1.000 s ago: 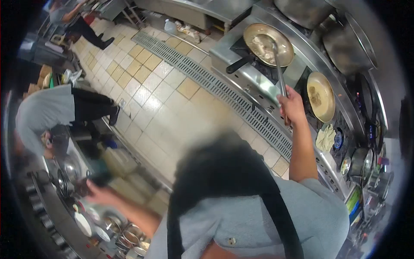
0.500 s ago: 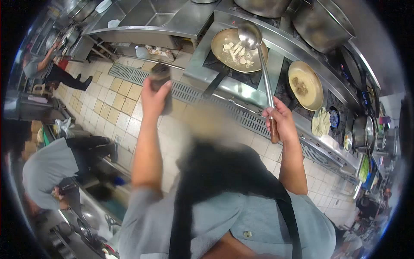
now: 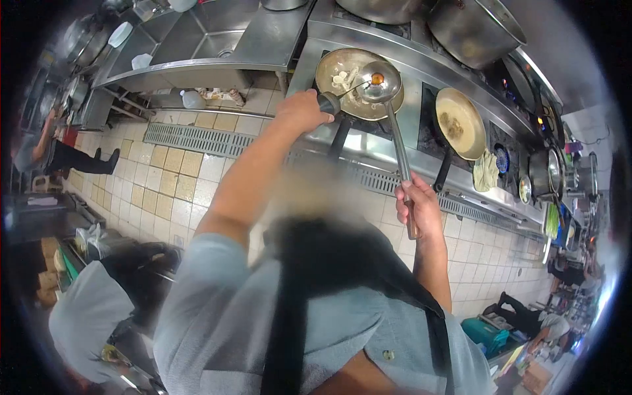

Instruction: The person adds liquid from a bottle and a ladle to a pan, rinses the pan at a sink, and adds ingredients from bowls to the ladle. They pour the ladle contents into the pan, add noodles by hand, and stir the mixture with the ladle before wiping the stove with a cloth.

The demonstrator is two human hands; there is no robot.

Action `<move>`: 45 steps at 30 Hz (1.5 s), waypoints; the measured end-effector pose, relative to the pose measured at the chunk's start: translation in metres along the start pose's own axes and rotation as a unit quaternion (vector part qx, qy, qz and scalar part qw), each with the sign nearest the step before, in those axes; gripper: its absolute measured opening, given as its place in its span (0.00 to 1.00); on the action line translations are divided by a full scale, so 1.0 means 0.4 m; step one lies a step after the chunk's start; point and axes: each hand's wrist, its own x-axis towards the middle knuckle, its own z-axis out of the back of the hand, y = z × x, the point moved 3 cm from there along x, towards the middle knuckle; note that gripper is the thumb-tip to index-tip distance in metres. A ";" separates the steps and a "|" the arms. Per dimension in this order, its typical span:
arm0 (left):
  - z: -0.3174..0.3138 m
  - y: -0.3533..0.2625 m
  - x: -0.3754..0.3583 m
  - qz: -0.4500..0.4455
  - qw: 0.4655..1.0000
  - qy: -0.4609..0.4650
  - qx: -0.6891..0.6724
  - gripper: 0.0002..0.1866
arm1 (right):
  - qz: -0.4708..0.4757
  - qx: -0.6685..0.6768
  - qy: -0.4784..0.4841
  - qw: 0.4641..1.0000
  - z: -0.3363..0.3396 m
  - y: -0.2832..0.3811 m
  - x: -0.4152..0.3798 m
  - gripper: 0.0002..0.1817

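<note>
My left hand (image 3: 303, 113) is wrapped round a dark bottle (image 3: 328, 103), tipped toward the stove. A thin dark stream runs from its mouth into the bowl of a metal ladle (image 3: 388, 91), where a small amber pool shows. My right hand (image 3: 419, 203) grips the ladle's brown handle end. The ladle bowl is above a frying pan (image 3: 326, 64) on the burner, partly covering it. Pale sliced pieces (image 3: 342, 79) lie in that pan. Most of the bottle is hidden by my left hand.
A second frying pan (image 3: 469, 135) with brownish bits stands to the right, near a folded cloth (image 3: 486, 172). Large pots (image 3: 477, 33) line the back. A steel sink (image 3: 227, 33) adjoins at left. Co-workers (image 3: 92, 316) are at the left and far right.
My left hand has brought the bottle up and right to the ladle and tilted it; liquid now flows. The ladle bowl has turned level, holding amber liquid. The view has shifted slightly.
</note>
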 end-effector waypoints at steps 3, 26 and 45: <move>0.007 0.009 -0.002 -0.005 1.000 0.020 -0.009 0.35 | 0.009 0.026 -0.007 1.000 -0.020 -0.011 -0.003 0.09; 0.007 0.125 -0.021 -0.033 0.999 0.013 -0.033 0.35 | 0.041 -0.032 -0.046 0.998 -0.098 -0.020 0.072 0.11; -0.258 0.467 -0.240 0.070 0.857 -0.200 -0.469 0.34 | 0.033 -0.247 -0.050 0.967 -0.081 -0.068 0.083 0.29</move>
